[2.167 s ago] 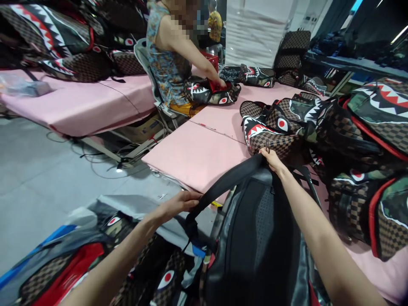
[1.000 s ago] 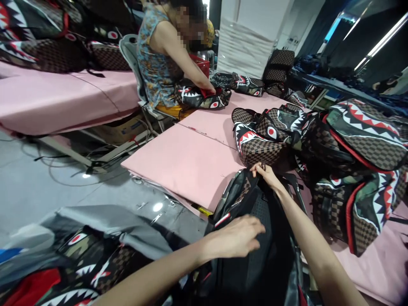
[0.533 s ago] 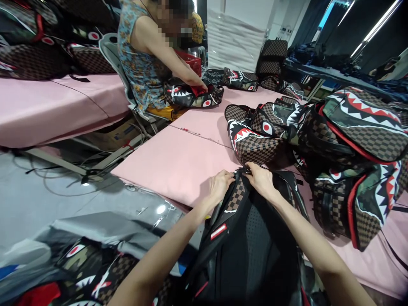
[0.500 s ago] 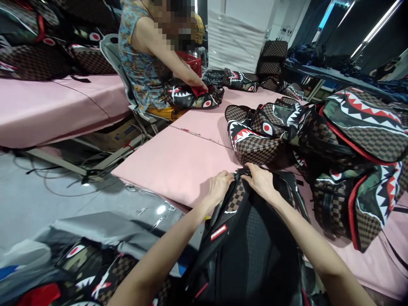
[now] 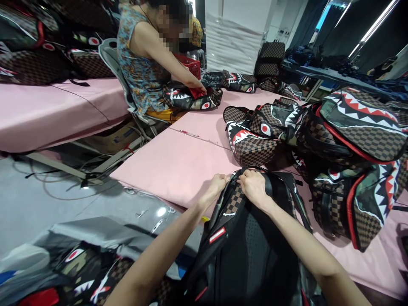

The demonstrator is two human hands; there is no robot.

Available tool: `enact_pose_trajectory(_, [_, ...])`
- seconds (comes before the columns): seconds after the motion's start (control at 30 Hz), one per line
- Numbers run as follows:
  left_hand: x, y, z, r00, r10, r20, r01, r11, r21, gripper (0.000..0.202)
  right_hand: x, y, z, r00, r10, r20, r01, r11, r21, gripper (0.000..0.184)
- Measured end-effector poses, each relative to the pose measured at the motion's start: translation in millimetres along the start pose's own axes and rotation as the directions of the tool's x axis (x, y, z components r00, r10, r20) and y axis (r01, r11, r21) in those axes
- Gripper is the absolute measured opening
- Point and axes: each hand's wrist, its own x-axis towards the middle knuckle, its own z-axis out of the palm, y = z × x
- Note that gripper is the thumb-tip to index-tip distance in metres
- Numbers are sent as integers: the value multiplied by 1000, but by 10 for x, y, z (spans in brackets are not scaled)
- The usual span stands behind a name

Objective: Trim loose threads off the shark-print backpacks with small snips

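A black backpack (image 5: 266, 242) stands upright, or nearly so, at the near edge of the pink table (image 5: 159, 170), to the right of the table's near left corner, its top reaching over the edge. What bears its lower end is out of view. Its padded back panel faces the wearer: matte black, with a band of small perforations down the middle and shinier black along the lower right side. Near the upper left sits a brown checkered patch (image 5: 235, 202), trimmed in white at its lower end, and below that a small red-and-white label (image 5: 217, 235) (too small to read). A black strap (image 5: 301, 204) hangs along the right side.

Both hands are at the top of the backpack, close beside each other. The left hand (image 5: 218, 185) has its fingers drawn together on the upper left rim, while the right hand (image 5: 253, 187) curls over the top just above the checkered patch, fingers bent in against the fabric (some fingertips are hidden). The body of the backpack hangs below both hands, mostly between the forearms.

Beyond the right hand, checkered backpacks (image 5: 353, 123) with shark-tooth prints are heaped towards the table's right side.
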Motion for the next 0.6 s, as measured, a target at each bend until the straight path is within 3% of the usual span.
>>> enact_pose_trajectory(0.27, [-71, -6, 1, 999, 13, -42, -13, 1000, 7, 18, -5, -60, -35, 999, -28, 31, 28, 1000, -11, 24])
enact_pose_trajectory(0.6, [-147, 131, 12, 991, 51, -126, -15, 962, 272, 20, -5, -113, -29, 999, -21, 46, 21, 1000, 4, 24])
